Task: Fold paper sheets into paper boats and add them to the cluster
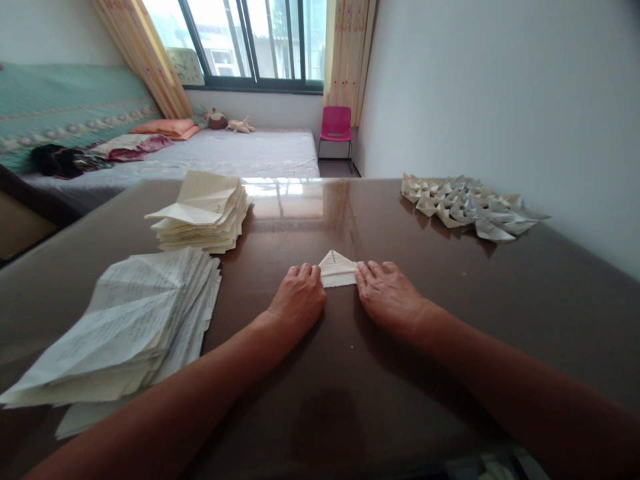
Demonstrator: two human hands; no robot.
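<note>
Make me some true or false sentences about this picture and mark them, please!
1. The bare left hand and bare right hand touch a small folded off-white paper. True.
2. Pointy folded pale paper pieces lie far right on the shiny brown table. True.
3. Only one paper stack is there. False: there's a white creased paper stack and a cream creased paper stack.
4. The chair is blue. False: it's a bright pink chair.

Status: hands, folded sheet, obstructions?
Left hand at left edge of folded sheet, right hand at right edge. Sheet on table, peak pointing away. Paper stacks left, folded pieces far right, neither touching sheet.
</note>
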